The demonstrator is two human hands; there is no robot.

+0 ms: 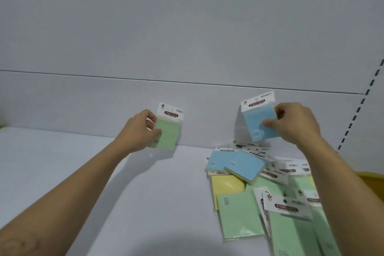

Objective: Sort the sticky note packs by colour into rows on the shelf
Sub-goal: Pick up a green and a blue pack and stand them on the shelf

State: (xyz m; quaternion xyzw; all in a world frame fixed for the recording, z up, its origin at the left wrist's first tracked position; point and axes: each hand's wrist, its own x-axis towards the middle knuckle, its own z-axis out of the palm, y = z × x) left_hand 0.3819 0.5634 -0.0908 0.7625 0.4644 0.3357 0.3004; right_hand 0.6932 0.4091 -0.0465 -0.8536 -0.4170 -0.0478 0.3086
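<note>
Left hand point(138, 131): fingers clamped on green sticky note pack point(168, 135), upright against shelf point(83, 172) back wall. Right hand point(295, 123): fingers clamped on blue pack point(258, 124), above mixed pile point(259, 189).

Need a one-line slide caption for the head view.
Left hand holds a green pack upright, right hand a blue pack, over a shelf bearing a mixed pile.

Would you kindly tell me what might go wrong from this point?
The green pack, which the left hand holds upright near the back wall, may topple once released. The blue pack in the right hand hangs above the loose pile; if it slips, it lands among mixed colours.
</note>
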